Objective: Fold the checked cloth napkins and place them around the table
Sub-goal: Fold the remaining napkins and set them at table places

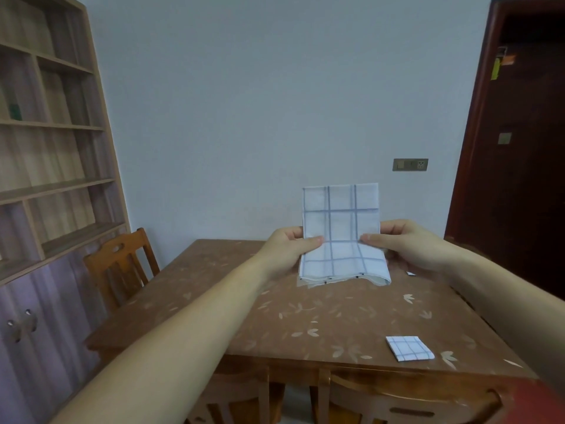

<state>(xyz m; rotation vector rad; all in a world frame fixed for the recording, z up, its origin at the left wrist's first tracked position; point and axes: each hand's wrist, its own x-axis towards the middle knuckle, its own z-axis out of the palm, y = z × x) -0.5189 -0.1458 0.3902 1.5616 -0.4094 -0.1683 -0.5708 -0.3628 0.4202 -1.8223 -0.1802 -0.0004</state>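
At the bottom edge of the frame, the top rail of a wooden chair sits tucked against the near side of the surface, a brown top patterned with pale leaves. In the lower right of the frame, a small folded napkin lies flat on that surface near its front edge, a compact white square with blue check lines, well apart from your hands.

Your forearms reach in from the lower left and from the right. Your left hand pinches the left edge of a larger checked napkin at mid-height, thumb on the near face and fingers curled behind. Your right hand grips the opposite edge the same way, its thumb lying across the cloth toward the centre. This napkin is held in the middle of the frame, above the far half of the surface. Its upper part stands upright, and its lower part bends toward you and shows stacked layers along the bottom edge. You cannot tell whether that edge touches the surface.

A second wooden chair stands at the left side of the surface. Behind it, a tall bookshelf with cupboard doors below fills the left of the frame. A socket plate is on the pale wall, and a dark door is on the right.
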